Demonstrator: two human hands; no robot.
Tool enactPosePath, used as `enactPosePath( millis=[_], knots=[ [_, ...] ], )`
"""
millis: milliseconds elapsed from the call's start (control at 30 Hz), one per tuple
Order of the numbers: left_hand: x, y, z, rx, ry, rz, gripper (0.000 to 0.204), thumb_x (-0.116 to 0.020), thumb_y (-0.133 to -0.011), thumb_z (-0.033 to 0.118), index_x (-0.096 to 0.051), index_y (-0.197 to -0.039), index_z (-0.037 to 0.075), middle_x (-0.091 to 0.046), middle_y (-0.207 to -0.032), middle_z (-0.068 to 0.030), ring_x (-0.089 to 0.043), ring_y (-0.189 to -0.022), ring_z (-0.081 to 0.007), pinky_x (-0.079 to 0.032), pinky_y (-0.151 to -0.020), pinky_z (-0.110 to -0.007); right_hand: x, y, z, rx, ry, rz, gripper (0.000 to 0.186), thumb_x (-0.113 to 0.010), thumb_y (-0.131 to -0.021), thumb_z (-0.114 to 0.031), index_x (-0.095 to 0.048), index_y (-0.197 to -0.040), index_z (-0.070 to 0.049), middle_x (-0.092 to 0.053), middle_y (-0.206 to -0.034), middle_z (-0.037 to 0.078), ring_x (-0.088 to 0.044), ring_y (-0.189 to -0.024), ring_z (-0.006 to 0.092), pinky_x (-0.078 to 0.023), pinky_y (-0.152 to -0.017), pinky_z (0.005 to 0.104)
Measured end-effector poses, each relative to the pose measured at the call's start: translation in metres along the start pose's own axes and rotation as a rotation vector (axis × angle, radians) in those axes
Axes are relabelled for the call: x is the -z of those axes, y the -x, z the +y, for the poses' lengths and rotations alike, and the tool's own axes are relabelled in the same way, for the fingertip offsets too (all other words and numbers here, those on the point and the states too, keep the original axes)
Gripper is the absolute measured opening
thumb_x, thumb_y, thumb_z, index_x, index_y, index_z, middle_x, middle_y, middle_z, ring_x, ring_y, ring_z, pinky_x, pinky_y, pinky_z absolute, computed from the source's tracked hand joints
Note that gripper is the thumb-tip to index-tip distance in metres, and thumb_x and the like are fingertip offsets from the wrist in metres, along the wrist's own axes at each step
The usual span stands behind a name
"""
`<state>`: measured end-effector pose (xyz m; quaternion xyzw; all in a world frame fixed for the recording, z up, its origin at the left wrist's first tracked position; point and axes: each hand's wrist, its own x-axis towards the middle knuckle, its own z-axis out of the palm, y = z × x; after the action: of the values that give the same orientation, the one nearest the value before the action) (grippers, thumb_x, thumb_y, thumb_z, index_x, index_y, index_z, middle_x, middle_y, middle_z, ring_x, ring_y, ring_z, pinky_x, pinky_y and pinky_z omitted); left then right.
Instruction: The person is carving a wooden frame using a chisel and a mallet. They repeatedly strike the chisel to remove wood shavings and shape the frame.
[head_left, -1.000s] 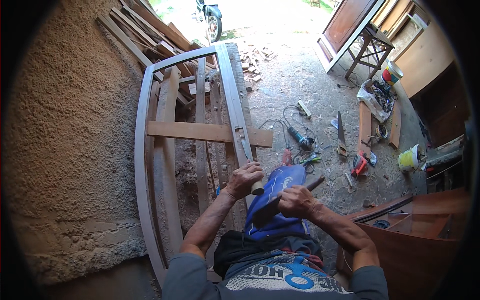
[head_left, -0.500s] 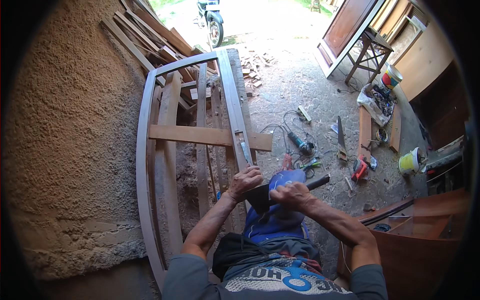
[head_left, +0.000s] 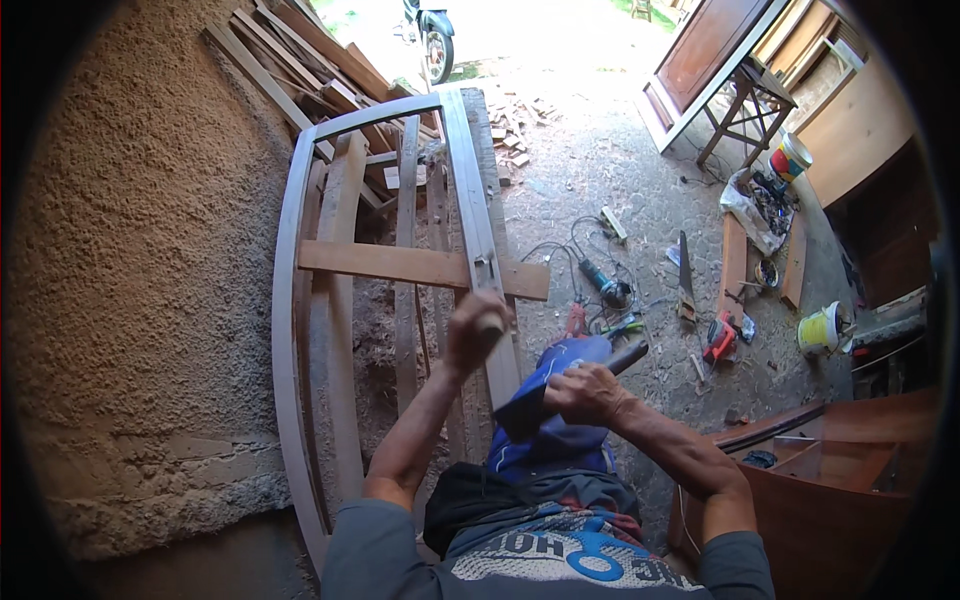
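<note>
My left hand is closed around a chisel, whose pale handle end shows above the fist. The hand sits just over the right stile of a long wooden frame; the chisel's blade is hidden. A small cut mortise shows in that stile just beyond the fist. My right hand grips a dark, broad-headed tool by its handle, beside the frame and over my blue-covered leg. The tool's head points left, toward the stile, and its handle end sticks out to the right.
A loose board crosses the frame. Scrap timber leans along the rough wall at left. On the floor at right lie an angle grinder, a handsaw, a red power tool and a yellow-white bucket.
My left hand has raised the chisel from lying low along the stile to a more upright hold. The right hand's tool has dropped slightly and tilted.
</note>
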<state>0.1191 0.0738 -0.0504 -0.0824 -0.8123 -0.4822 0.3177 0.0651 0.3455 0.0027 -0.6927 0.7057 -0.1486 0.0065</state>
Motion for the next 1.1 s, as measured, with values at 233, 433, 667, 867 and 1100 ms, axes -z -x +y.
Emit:
enactPosePath(
  millis=[233,433,667,867,1100],
  knots=[
    [0.057,-0.094,0.026,-0.085,-0.081,0.280,0.022,-0.071,-0.084,-0.009,-0.061,-0.100,0.003,-0.066,-0.108,-0.0123,-0.063,-0.120,-0.0296,-0.051,-0.102,-0.040,-0.003,0.019,0.000,-0.283,-0.281,0.155,0.011,-0.066,-0.085,-0.012,-0.059,-0.093,-0.010,-0.061,-0.075,0.009,-0.069,-0.068,0.0305,-0.054,-0.054,0.0424],
    [0.011,-0.014,0.045,0.024,-0.161,-0.348,0.026,-0.080,-0.081,0.020,-0.064,-0.097,0.008,-0.068,-0.107,-0.0109,-0.064,-0.121,-0.0399,-0.053,-0.102,-0.048,0.009,0.034,-0.018,-0.364,-0.355,0.229,0.023,-0.074,-0.080,-0.015,-0.059,-0.096,-0.010,-0.064,-0.080,0.009,-0.068,-0.068,0.0315,-0.054,-0.053,0.0421],
    [0.007,0.008,0.049,0.001,-0.288,-0.477,0.040,-0.074,-0.084,0.043,-0.060,-0.099,0.009,-0.065,-0.107,-0.0093,-0.062,-0.122,-0.0390,-0.052,-0.103,-0.048,-0.008,0.044,-0.021,-0.439,-0.384,0.247,0.026,-0.077,-0.076,-0.015,-0.058,-0.093,-0.010,-0.062,-0.075,0.009,-0.067,-0.066,0.0310,-0.053,-0.052,0.0424],
    [0.015,0.012,0.057,0.009,-0.297,-0.476,0.040,-0.079,-0.075,0.033,-0.059,-0.099,0.009,-0.065,-0.107,-0.0096,-0.062,-0.121,-0.0372,-0.052,-0.102,-0.047,-0.011,0.040,-0.024,-0.444,-0.371,0.199,0.025,-0.077,-0.076,-0.015,-0.057,-0.091,-0.008,-0.061,-0.073,0.009,-0.068,-0.065,0.0314,-0.053,-0.052,0.0425],
    [0.010,0.014,0.064,0.002,-0.323,-0.472,0.041,-0.080,-0.072,0.034,-0.060,-0.098,0.009,-0.066,-0.108,-0.0100,-0.062,-0.120,-0.0355,-0.052,-0.101,-0.045,0.000,0.026,-0.022,-0.346,-0.398,0.229,0.022,-0.074,-0.077,-0.013,-0.058,-0.091,-0.008,-0.062,-0.075,0.009,-0.068,-0.067,0.0303,-0.053,-0.054,0.0422]
  ],
)
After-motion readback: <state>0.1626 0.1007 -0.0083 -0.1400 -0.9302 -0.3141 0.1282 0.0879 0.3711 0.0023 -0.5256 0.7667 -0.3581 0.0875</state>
